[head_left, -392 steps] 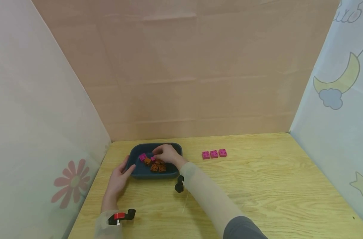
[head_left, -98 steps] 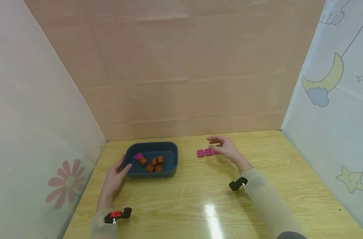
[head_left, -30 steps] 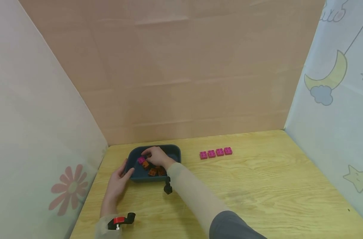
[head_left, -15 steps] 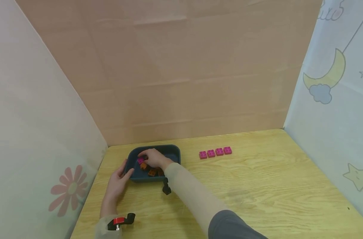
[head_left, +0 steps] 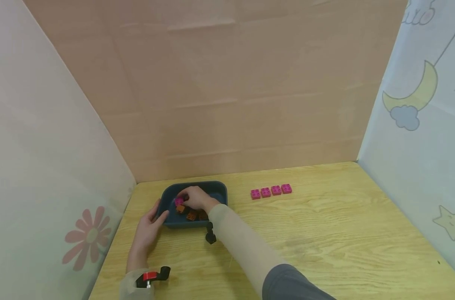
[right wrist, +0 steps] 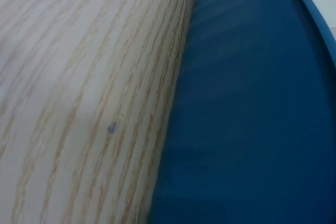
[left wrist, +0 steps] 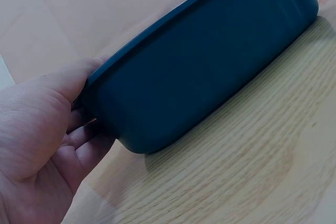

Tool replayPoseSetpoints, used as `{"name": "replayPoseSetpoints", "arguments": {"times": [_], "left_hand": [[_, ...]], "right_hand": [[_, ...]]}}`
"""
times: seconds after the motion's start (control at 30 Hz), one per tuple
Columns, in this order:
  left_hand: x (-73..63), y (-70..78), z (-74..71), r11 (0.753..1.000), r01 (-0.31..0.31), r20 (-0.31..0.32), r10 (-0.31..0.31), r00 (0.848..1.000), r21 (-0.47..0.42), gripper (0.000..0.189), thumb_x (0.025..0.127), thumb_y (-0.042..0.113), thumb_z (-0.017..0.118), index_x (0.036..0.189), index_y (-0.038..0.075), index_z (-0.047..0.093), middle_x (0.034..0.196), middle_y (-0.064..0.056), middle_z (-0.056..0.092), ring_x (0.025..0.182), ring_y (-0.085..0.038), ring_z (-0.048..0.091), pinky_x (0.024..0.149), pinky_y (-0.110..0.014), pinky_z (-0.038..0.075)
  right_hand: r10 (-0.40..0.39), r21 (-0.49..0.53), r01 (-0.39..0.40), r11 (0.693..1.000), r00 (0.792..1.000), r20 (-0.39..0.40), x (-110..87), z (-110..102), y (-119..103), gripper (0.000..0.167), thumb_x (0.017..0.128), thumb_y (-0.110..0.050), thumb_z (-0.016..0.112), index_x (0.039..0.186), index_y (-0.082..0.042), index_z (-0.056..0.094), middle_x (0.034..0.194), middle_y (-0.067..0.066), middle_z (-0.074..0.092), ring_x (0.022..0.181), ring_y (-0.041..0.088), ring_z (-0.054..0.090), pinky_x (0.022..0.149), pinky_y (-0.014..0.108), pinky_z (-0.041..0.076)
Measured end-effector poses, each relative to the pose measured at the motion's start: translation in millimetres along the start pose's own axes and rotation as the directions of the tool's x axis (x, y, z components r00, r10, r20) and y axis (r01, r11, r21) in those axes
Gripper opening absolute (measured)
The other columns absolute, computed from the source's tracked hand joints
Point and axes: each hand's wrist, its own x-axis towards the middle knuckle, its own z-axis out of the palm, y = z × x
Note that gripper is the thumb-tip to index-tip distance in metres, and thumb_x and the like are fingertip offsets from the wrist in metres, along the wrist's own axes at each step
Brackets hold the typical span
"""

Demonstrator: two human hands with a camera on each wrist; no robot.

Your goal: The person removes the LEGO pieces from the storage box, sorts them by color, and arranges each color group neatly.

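Note:
A dark blue plastic bin point(head_left: 192, 224) stands at the back left of the table. My left hand point(head_left: 147, 229) grips its left end, thumb by the rim and fingers round the outside wall, as the left wrist view also shows. My right hand point(head_left: 195, 197) reaches inside the bin and pinches a pink toy brick point(head_left: 179, 201) between thumb and fingers. Close by in the bin lie orange bricks point(head_left: 191, 215), partly hidden under this hand. In the right wrist view only the bin's outer wall point(right wrist: 247, 103) and the table show; the hand is out of sight there.
Several pink bricks point(head_left: 265, 192) form a straight row on the wooden table point(head_left: 324, 233), right of the bin. A brown backdrop point(head_left: 227, 104) rises behind the table, with pale patterned sheets at both sides.
Since 3.3 s ago, my right hand has gone from the pink row into the bin. The row holds one more brick than 13.1 s ago. Lately the pink brick and an orange one shifted slightly.

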Motion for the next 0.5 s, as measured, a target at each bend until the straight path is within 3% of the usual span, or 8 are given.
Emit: {"name": "replayPoseSetpoints", "arguments": {"times": [0.33,0.5], "left_hand": [[0.5,-2.2,1.6,1.000,0.021,0.006,-0.021,1.000,-0.016,0.075,0.110,0.034,0.065,0.171,0.012,0.027,0.175,-0.010,0.025,0.155,-0.028,0.035,0.107,-0.010,0.039],[3.1,-0.4,-0.6,0.999,0.044,0.012,-0.043,0.999,-0.017,0.076,0.109,0.038,0.065,0.171,0.016,0.026,0.175,-0.007,0.024,0.157,-0.026,0.032,0.118,-0.026,0.036]], "right_hand": [[0.035,0.013,-0.036,0.999,0.999,0.020,-1.2,1.1,3.7,0.037,0.105,-0.014,0.072,0.141,-0.008,0.070,0.128,0.005,0.075,0.114,0.015,0.071,0.097,0.026,0.057],[0.029,0.029,-0.029,0.999,1.000,0.013,-0.6,-3.7,5.5,0.036,0.104,-0.016,0.074,0.139,-0.008,0.072,0.127,0.005,0.076,0.113,0.014,0.071,0.097,0.026,0.057]]}}
